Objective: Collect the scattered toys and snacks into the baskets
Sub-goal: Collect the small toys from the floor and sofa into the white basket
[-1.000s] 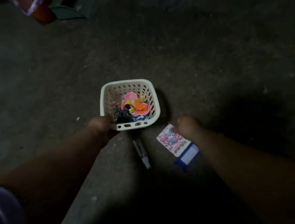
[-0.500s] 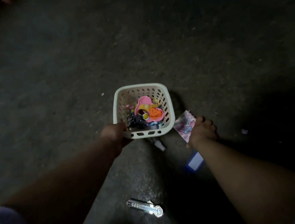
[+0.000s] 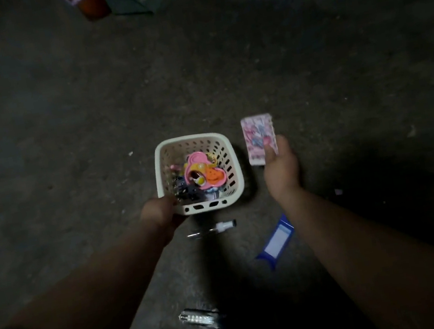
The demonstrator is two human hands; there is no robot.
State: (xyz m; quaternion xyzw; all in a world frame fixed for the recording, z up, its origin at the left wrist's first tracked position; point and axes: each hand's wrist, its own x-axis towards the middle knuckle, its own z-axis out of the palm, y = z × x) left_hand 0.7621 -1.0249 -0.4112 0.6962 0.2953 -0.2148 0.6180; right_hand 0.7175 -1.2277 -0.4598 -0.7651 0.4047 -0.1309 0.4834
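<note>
Since half a second ago, the pink cartoon packet [image 3: 258, 137] has been lifted from down by the basket's near right corner. It is now held up just beside the right wall of the white basket [image 3: 191, 138], not yet over the opening. It is pinched at its lower corner by the right hand [image 3: 279, 168], thumb laid across the front, with the other fingers hidden behind it. The basket's near left corner is gripped by the left hand [image 3: 160, 212], fingers curled round the rim. Whether the basket is resting on the concrete floor [image 3: 59, 119] or raised can't be told.

What could go wrong:

- A packet held only by one corner can easily flop or slip out, and since it is beside the basket, it would land back on the floor.
- A basket held by one corner can be tipped, and the pink-and-orange toy [image 3: 203, 175] is piled fairly high among the other bits, so something could be spilled.
- The lighting is really dim. The white-capped marker [image 3: 215, 227], the blue packet [image 3: 276, 240] and the silvery thing [image 3: 199, 317] nearer the body could be overlooked or stepped on.
</note>
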